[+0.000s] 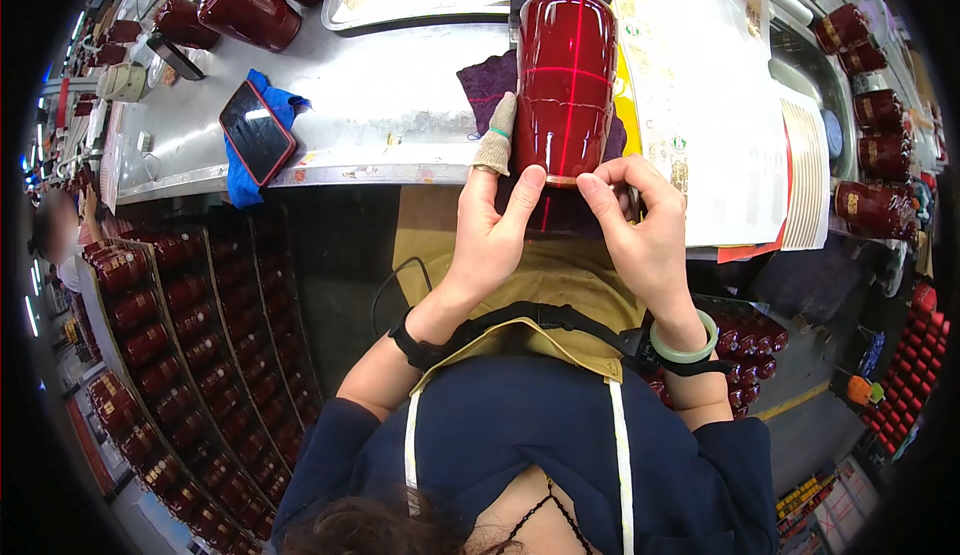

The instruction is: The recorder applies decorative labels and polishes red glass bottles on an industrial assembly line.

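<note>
A glossy dark red glass bottle (567,85) lies on the bench in front of me, its neck pointing away and its base toward me. Bright red light lines cross on its surface, and a thin wavy line runs across its middle. My left hand (490,225) grips the left side of the base, thumb at the lower edge; a cloth finger cover (495,145) sheathes one finger along the bottle's side. My right hand (645,230) is closed at the base's right corner, thumb and forefinger on its edge; its other fingers are partly hidden. Purple cloth (485,90) lies under the bottle.
A phone (257,133) rests on blue cloth (245,185) to the left. Beyond it stand more red bottles (248,10) and a tray (420,25). White sheets (715,115) cover the bench's right side. Racks of red bottles (145,310) stand on the lower left.
</note>
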Tool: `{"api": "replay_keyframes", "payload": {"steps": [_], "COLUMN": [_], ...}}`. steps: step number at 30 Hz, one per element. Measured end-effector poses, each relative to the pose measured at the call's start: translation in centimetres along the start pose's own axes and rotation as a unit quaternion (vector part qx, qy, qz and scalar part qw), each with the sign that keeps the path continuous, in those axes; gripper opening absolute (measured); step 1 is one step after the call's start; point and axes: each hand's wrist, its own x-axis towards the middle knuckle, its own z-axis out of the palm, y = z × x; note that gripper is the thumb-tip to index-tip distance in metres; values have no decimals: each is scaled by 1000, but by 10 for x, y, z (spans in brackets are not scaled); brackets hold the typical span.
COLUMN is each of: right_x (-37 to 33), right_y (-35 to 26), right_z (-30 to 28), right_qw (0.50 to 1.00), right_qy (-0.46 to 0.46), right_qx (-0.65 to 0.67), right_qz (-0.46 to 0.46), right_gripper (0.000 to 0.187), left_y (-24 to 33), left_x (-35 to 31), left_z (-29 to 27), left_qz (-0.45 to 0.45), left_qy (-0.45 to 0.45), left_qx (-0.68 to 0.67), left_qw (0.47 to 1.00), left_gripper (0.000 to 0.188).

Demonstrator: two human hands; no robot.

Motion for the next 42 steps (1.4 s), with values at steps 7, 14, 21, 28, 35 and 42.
{"api": "replay_keyframes", "payload": {"steps": [7, 14, 21, 28, 35, 42], "right_x": [0, 1, 1, 2, 1, 3], "right_y": [-3, -2, -3, -3, 0, -9], "right_z": [2, 4, 3, 5, 4, -6], "right_qw": [999, 998, 998, 998, 999, 999], "right_qy": [17, 26, 32, 28, 26, 5], "right_qx": [-28, -37, -45, -36, -21, -39], "right_qz": [-23, -34, -41, -33, -28, -23], "right_gripper": [16, 19, 19, 19, 18, 18], "left_y": [3, 7, -1, -2, -10, -4], "left_x": [1, 3, -6, -6, 3, 9], "left_z": [3, 2, -16, -6, -10, -7], "left_qz": [3, -1, 32, 330, 362, 382], "left_qy": [6, 9, 31, 53, 58, 89], "left_qx": [9, 2, 67, 365, 371, 351], "left_qw": [1000, 1000, 997, 869, 853, 850], "left_gripper": [63, 63, 52, 32, 36, 24]}}
